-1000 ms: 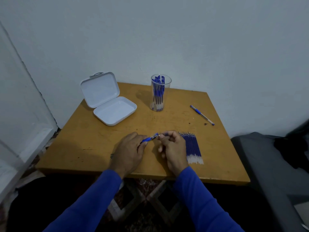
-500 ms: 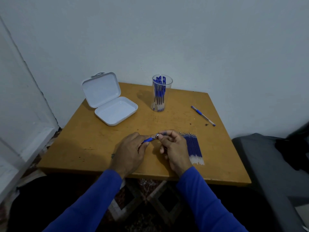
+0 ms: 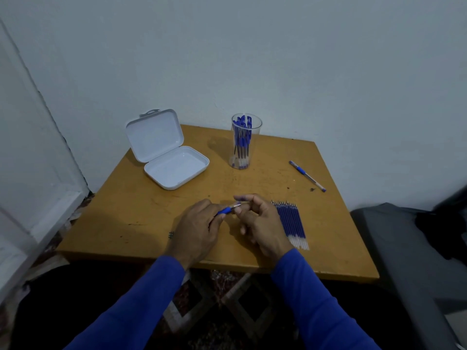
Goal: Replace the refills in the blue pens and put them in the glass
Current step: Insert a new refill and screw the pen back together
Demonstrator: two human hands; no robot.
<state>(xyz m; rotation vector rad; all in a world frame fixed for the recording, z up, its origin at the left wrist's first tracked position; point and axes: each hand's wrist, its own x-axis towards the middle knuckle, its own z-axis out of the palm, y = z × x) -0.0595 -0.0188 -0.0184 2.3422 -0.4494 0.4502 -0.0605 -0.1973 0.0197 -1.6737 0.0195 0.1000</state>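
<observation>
My left hand (image 3: 197,228) grips a blue pen (image 3: 227,209) by its grip section, the tip end pointing right. The fingertips of my right hand (image 3: 260,223) pinch the pen's metal tip; most of the barrel is hidden inside my left hand. A row of several blue refills (image 3: 292,223) lies on the table just right of my right hand. A clear glass (image 3: 243,142) at the back holds several blue pens. One more blue pen (image 3: 307,175) lies loose at the back right.
An open white plastic case (image 3: 171,157) sits at the table's back left. The wooden table (image 3: 141,208) stands against a white wall. A dark grey seat (image 3: 404,248) is to the right, a patterned rug below.
Both hands stay at the table's front middle; my right fingers have shifted slightly at the pen's tip. Nothing else on the table has moved.
</observation>
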